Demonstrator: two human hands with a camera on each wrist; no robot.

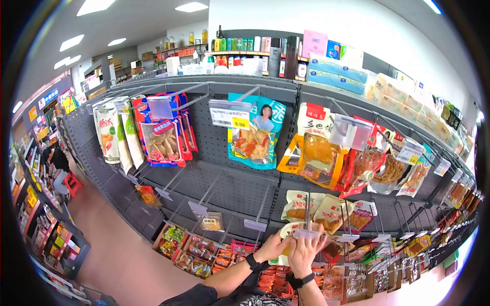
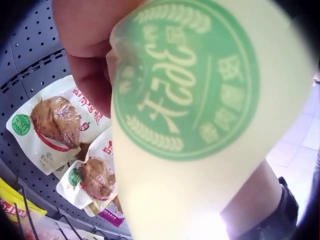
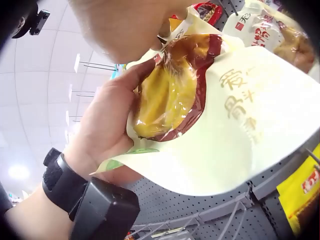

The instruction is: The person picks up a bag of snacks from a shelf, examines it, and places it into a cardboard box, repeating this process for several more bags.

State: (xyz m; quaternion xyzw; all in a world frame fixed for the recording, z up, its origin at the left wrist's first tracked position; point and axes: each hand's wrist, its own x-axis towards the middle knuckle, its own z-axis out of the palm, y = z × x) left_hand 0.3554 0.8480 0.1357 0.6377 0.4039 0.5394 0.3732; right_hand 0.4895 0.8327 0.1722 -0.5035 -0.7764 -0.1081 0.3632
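Note:
A cream snack packet (image 3: 220, 150) has a clear window showing brownish-yellow food. Its other face, with a green round emblem (image 2: 187, 82), fills the left wrist view. My left hand (image 1: 274, 248) grips one side of the packet, thumb on the front beside the window. Fingers of my right hand (image 1: 305, 252) pinch its upper edge, at the tip of a display hook with a clear tag holder (image 1: 306, 234). In the right wrist view the right hand (image 3: 132, 27) hides part of that edge. Similar cream packets (image 1: 334, 211) hang just behind.
Grey pegboard (image 1: 204, 127) carries many protruding metal hooks. Above hang a teal packet (image 1: 252, 135) and an orange-edged packet (image 1: 316, 153). Boxes of small wrapped snacks (image 1: 194, 257) line the bottom. An aisle floor (image 1: 109, 239) runs left, where a person sits on a red stool (image 1: 73, 184).

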